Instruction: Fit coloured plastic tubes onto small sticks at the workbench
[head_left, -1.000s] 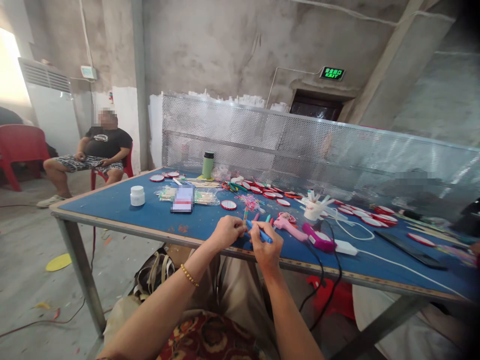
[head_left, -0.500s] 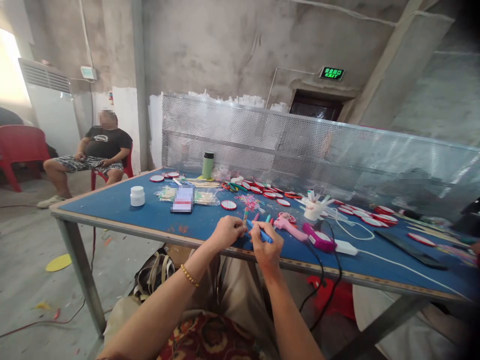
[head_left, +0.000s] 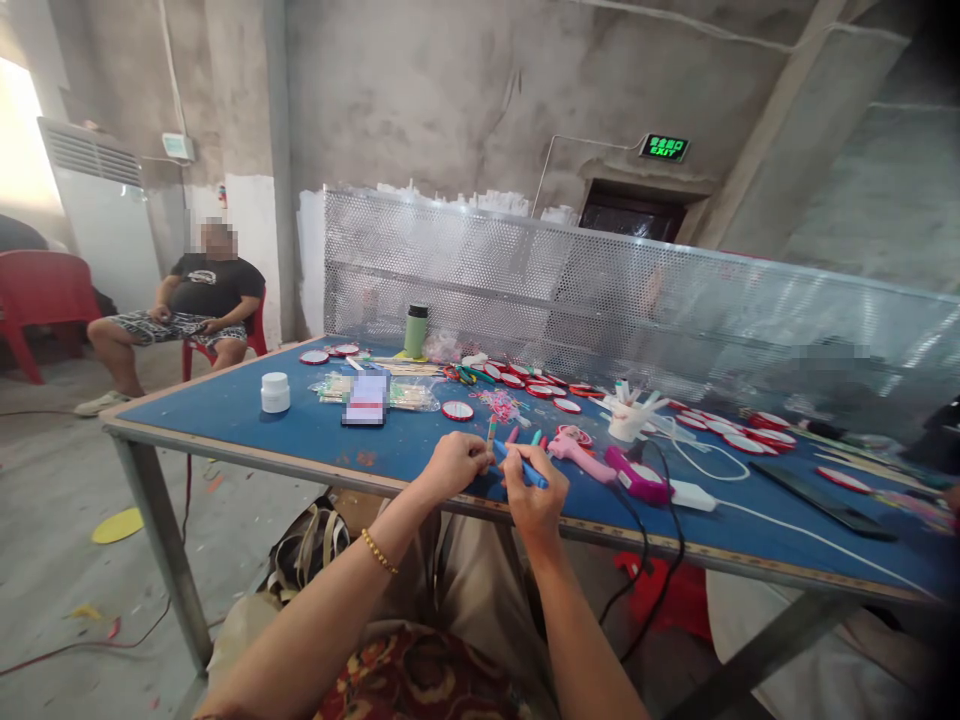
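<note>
My left hand is closed in a pinch near the table's front edge. Upright between its fingers is a short wooden stick with a coloured, partly green end. My right hand grips a blue marker, its front end pointing left toward the stick. The marker's tip is too small to make out, so I cannot tell whether it touches the wood. Just beyond my fingers lie more markers, including a pink one and a teal one.
Right of my hands lies a pink glue gun, with a magenta box and cables beside it. Several red-rimmed discs, a phone, a white jar and a green bottle stand about the blue table. A person sits at left.
</note>
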